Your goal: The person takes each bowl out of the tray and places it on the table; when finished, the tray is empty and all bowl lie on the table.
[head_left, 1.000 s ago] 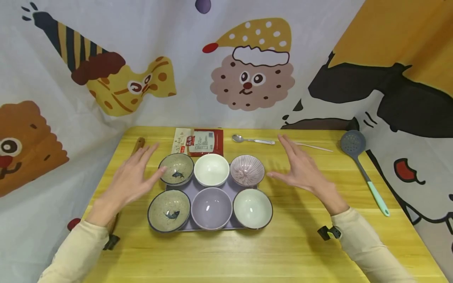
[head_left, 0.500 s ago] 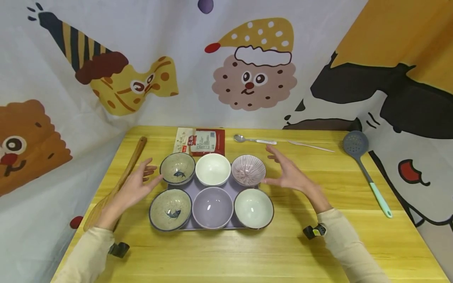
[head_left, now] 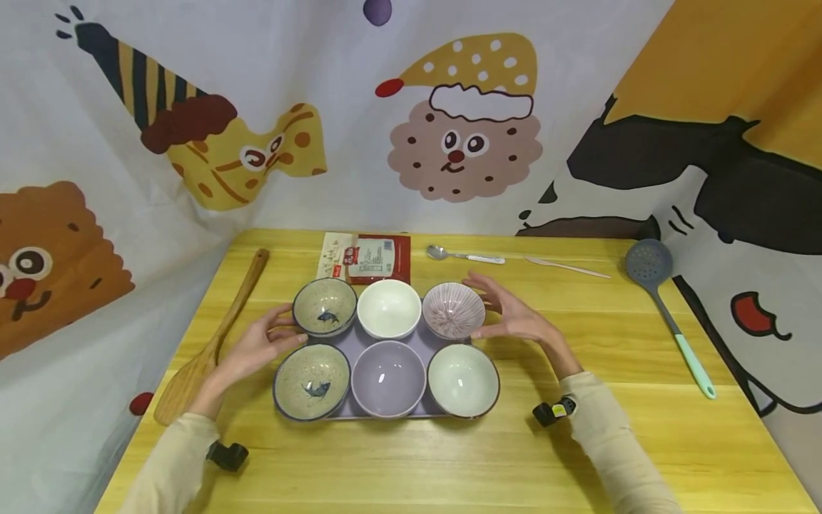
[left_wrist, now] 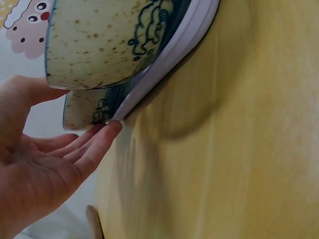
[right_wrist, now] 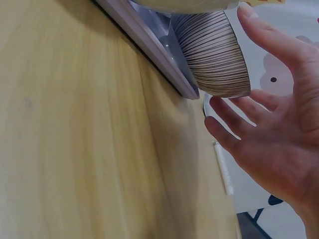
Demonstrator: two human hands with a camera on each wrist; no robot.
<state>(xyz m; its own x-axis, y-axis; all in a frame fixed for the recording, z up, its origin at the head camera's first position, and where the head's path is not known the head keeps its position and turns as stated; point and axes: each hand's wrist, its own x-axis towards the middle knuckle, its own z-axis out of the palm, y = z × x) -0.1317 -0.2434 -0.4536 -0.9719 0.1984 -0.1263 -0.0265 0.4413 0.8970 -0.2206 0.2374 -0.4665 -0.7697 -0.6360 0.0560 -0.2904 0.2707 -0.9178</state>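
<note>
A lilac tray (head_left: 411, 335) carries two rows of bowls. In the back row are a speckled fish bowl (head_left: 325, 303), a white bowl (head_left: 389, 303) and a striped bowl (head_left: 453, 305). The front row has a larger fish bowl (head_left: 308, 400), a purple bowl (head_left: 389, 389) and a pale green bowl (head_left: 462, 389). My left hand (head_left: 260, 346) is at the left side, with fingertips (left_wrist: 115, 126) right at the tray's edge and the thumb beside the larger fish bowl. Around the striped bowl's right side my right hand (head_left: 514, 314) spreads, its fingers (right_wrist: 227, 117) extended close to the bowl's wall.
A wooden spatula (head_left: 239, 296) lies left of the tray. Behind the bowls are a red and cream packet (head_left: 375, 258), a spoon (head_left: 469, 257) and a thin pale stick (head_left: 565, 268). At the right lies a slotted ladle (head_left: 661, 300) with a mint handle.
Both hands have come inward and lower, from held apart above the table to the two sides of the tray. The bowls stay in their places on it.
</note>
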